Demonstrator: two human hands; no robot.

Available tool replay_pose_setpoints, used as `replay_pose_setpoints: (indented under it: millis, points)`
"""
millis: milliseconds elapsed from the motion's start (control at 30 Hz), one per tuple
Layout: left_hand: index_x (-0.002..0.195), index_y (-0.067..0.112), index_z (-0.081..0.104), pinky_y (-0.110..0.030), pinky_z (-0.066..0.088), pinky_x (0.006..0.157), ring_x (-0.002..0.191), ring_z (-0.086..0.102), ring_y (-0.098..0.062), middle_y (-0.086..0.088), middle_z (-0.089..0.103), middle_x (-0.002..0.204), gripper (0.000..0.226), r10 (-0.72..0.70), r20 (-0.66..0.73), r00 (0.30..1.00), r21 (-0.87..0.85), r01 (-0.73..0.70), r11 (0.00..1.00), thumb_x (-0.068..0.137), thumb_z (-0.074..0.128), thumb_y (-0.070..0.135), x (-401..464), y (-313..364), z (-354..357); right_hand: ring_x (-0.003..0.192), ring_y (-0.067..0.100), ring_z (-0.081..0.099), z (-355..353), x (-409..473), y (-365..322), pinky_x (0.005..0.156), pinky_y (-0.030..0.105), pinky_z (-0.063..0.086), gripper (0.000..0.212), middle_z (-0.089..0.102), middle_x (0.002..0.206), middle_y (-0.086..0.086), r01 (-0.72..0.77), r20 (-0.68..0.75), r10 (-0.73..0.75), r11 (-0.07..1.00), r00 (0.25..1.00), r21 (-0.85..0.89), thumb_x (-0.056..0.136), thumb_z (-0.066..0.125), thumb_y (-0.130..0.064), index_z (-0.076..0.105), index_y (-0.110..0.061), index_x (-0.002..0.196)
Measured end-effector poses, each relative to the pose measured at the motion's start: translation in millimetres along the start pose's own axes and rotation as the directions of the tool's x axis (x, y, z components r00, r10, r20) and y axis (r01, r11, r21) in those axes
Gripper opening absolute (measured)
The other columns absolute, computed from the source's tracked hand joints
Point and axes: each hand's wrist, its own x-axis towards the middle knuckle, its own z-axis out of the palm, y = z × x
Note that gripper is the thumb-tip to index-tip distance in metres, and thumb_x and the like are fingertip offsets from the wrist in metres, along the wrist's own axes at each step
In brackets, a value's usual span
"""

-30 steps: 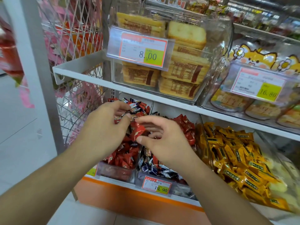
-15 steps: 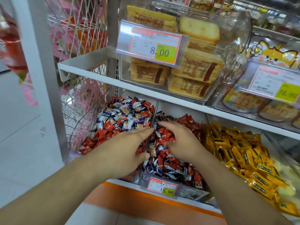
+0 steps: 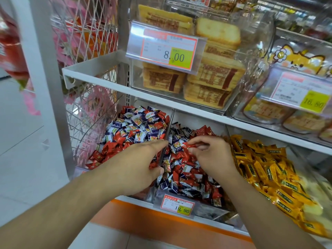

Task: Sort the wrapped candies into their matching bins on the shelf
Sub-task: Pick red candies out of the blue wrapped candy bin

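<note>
Right hand (image 3: 210,155) now pinching a single red candy (image 3: 193,146) between thumb and fingertips, lifting it just above the heap; half a second earlier lying flat and buried in that same heap. Left hand (image 3: 143,162) keeping its place across the divider (image 3: 168,133), fingers straight and spread, holding nothing, palm resting over the front of the left bin's pile. Judged from the new pinch: one red piece being singled out from a mixed heap, presumably heading for another compartment; sorting appearing far from finished, both heaps remaining mixed.

Containers, left to right on the lower shelf:
- Left bin (image 3: 80,150), clear-walled, carrying red wrappers towards the front and blue-and-white wrappers (image 3: 133,123) behind.
- Middle bin (image 3: 201,205), clear-fronted, bearing a price tag (image 3: 177,206) reading 19.90; holding red and dark blue-and-white pieces thoroughly intermingled, the pinched candy hanging directly over it.
- Right bin, filled with yellow wrapped candies (image 3: 260,168) only, apparently uniform; paler items at the far right edge too blurred for naming.

Upper shelf (image 3: 100,81): clear tub of wrapped cake slices (image 3: 217,33) behind an 8.00 label, and beside it a second tub under a 16.80 label.
</note>
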Motion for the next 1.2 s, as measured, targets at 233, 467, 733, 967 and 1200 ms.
replay_pose_setpoints:
  millis: [233, 467, 733, 967, 1200]
  points:
    - [0.159, 0.037, 0.028, -0.026, 0.027, 0.119, 0.149, 0.030, -0.008, 0.017, 0.029, 0.163, 0.069, -0.028, -0.089, 0.996, -0.026, 0.026, 0.999, 0.099, 0.063, 0.040, 2, 5, -4, 0.092, 0.018, 0.075, -25, -12, -15, 0.078, 0.030, 0.059, 0.018, 0.080, 0.094, 0.002, -0.076, 0.068, 0.049, 0.870, 0.996, 0.488, 0.084, 0.084, -0.005, 0.082, -0.021, 0.091]
    - [0.150, 0.051, 0.038, -0.013, 0.049, 0.093, 0.110, 0.061, 0.009, 0.039, 0.049, 0.126, 0.075, -0.047, -0.151, 0.987, -0.493, -0.034, 0.869, 0.089, 0.078, 0.036, 0, 12, -14, 0.076, 0.024, 0.067, -14, -30, -49, 0.076, 0.031, 0.059, 0.025, 0.076, 0.098, 0.022, -0.182, 0.301, -0.068, 0.665, 0.951, 0.724, 0.078, 0.079, -0.004, 0.080, -0.009, 0.103]
    - [0.111, 0.043, 0.072, -0.039, 0.061, 0.086, 0.087, 0.075, -0.011, 0.012, 0.076, 0.099, 0.036, -0.173, -0.223, 0.959, -0.602, 0.004, 0.799, 0.086, 0.083, 0.020, -2, -4, -22, 0.083, 0.027, 0.076, 17, -42, -69, 0.081, 0.033, 0.061, 0.020, 0.079, 0.095, 0.013, -0.100, 0.207, -0.059, 0.726, 0.976, 0.680, 0.088, 0.077, -0.001, 0.078, -0.011, 0.106]
    - [0.126, 0.043, 0.065, -0.005, 0.043, 0.050, 0.067, 0.066, 0.002, 0.010, 0.072, 0.109, 0.036, -0.309, -0.342, 0.888, -0.197, 0.254, 0.947, 0.094, 0.070, 0.026, -2, -19, -32, 0.106, 0.013, 0.074, 1, -27, -58, 0.097, 0.037, 0.059, 0.032, 0.079, 0.106, -0.002, -0.123, 0.161, 0.038, 0.818, 0.986, 0.561, 0.092, 0.069, 0.008, 0.077, -0.019, 0.107]
    - [0.154, 0.041, 0.039, -0.021, 0.019, 0.119, 0.150, 0.026, -0.007, 0.018, 0.029, 0.162, 0.060, -0.035, -0.172, 0.984, -0.013, 0.033, 0.999, 0.100, 0.061, 0.027, 0, -5, -9, 0.103, 0.007, 0.066, -3, -26, -17, 0.089, 0.028, 0.059, 0.031, 0.069, 0.108, -0.010, 0.071, 0.372, -0.025, 0.991, 0.928, -0.111, 0.095, 0.067, -0.001, 0.074, -0.029, 0.107]
